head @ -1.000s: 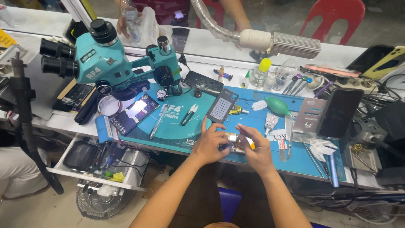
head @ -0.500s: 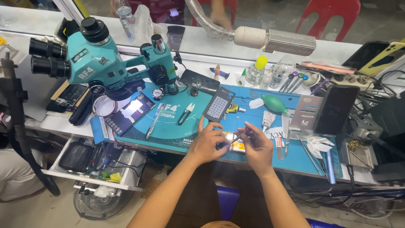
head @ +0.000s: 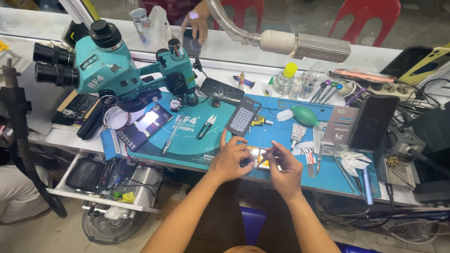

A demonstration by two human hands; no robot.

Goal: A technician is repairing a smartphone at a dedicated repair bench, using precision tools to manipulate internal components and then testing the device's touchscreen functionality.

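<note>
A single head-worn camera looked steeply down from above the person's own forearms, facing forward across the cluttered blue rubber work mat (head: 281, 140) toward the far white counter edge. It sat at arm's length from the grip, which fell just below the frame's centre. Left of and beyond the grip stood the teal stereo microscope (head: 108, 70); no second view overlapped.

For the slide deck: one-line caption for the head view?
Both hands, left hand and right hand, grip a small yellow part over a blue work mat.
</note>
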